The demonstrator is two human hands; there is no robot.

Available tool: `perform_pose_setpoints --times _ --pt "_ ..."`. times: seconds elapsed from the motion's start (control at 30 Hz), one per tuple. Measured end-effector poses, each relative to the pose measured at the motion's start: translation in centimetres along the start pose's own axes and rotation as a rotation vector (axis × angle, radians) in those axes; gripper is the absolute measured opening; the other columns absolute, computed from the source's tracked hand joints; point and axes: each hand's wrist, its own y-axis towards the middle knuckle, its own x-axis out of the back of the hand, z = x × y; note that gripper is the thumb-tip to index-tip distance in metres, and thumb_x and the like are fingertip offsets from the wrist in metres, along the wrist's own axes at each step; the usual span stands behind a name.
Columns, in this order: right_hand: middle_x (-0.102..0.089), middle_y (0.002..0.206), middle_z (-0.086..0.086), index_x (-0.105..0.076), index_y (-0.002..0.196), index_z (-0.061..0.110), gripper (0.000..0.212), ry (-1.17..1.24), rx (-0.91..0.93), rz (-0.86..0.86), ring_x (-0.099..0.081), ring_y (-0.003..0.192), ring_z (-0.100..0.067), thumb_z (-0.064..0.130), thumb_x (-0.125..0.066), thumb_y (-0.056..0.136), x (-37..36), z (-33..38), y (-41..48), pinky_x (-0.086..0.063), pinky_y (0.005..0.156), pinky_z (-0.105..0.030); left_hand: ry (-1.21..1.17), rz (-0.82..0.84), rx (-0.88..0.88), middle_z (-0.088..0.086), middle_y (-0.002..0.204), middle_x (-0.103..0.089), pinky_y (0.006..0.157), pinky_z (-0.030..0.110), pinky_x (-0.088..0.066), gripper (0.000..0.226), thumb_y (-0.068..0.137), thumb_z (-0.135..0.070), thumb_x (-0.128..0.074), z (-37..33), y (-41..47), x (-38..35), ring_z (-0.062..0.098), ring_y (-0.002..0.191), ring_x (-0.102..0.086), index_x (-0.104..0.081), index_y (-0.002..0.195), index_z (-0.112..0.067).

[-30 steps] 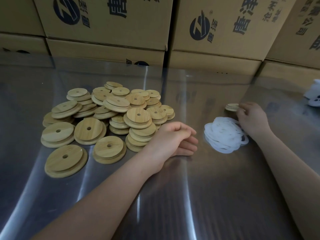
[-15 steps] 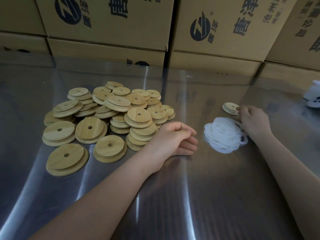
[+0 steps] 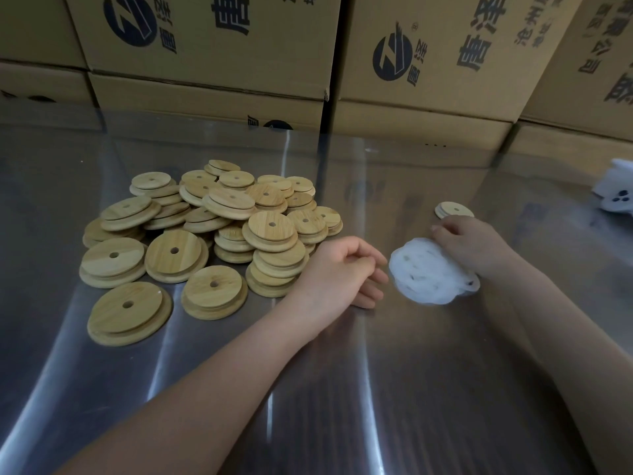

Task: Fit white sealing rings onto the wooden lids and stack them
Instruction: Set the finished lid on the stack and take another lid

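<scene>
Nearly all remains: left hand lies slack and empty by heaped round wooden lids, right hand covers piled white sealing rings, grip unclear.

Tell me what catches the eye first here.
A big loose pile of wooden lids fills the left half of the table, backed by a wall of printed cartons. Right of centre lies a heap of white rings with the right hand on its far side and a lone lid just beyond. The left hand rests idle between pile and heap.
</scene>
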Motion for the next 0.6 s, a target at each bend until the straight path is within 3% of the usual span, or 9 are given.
perform_pose_setpoints --times 0.13,0.3,0.4,0.5,0.6 --pt "-0.056 0.063 -0.006 -0.052 0.069 0.011 0.036 -0.032 0.014 0.03 -0.051 0.063 -0.018 0.032 -0.048 0.096 -0.3 0.5 -0.3 -0.033 0.053 -0.028 0.113 -0.052 -0.109 -0.005 0.07 -0.069 0.059 0.031 -0.054 0.025 0.096 -0.003 -0.047 0.4 0.0 0.0 0.015 0.06 -0.064 -0.064 0.083 -0.017" --pt "-0.044 0.053 -0.002 -0.038 0.058 0.013 0.043 -0.008 0.024 0.004 -0.043 0.055 -0.019 0.031 -0.05 0.095 -0.8 0.6 -0.5 -0.032 0.053 -0.031 0.468 -0.259 -0.45 -0.005 0.072 -0.068 0.061 0.031 -0.049 0.018 0.093 -0.01 -0.053 0.2 -0.2 0.5 0.008 0.061 -0.058 -0.067 0.089 -0.019" --pt "-0.039 0.051 -0.002 -0.035 0.055 0.013 0.045 0.037 0.019 -0.068 -0.039 0.054 -0.021 0.029 -0.05 0.094 -1.4 0.8 -0.6 -0.031 0.053 -0.032 0.708 -0.52 -0.59 -0.005 0.084 -0.068 0.079 0.038 -0.047 0.017 0.089 -0.013 -0.052 -0.4 -0.2 1.5 0.017 0.083 -0.061 -0.068 0.09 -0.015" --pt "-0.039 0.05 -0.003 -0.035 0.053 0.013 0.047 0.072 0.036 -0.123 -0.04 0.055 -0.023 0.029 -0.05 0.095 -2.0 1.1 -0.8 -0.033 0.054 -0.033 0.918 -0.711 -0.435 -0.003 0.109 -0.063 0.094 0.041 -0.028 0.019 0.086 -0.02 -0.056 -0.8 0.0 2.7 0.024 0.111 -0.05 -0.066 0.102 -0.023" --pt "-0.036 0.049 -0.001 -0.032 0.053 0.014 0.049 0.136 0.08 -0.143 -0.037 0.053 -0.02 0.029 -0.052 0.095 -2.1 1.2 -0.9 -0.031 0.054 -0.033 1.056 -0.699 -0.209 0.001 0.129 -0.052 0.1 0.045 -0.025 0.034 0.086 -0.028 -0.058 -0.7 0.3 3.7 0.027 0.126 -0.038 -0.059 0.119 -0.026"
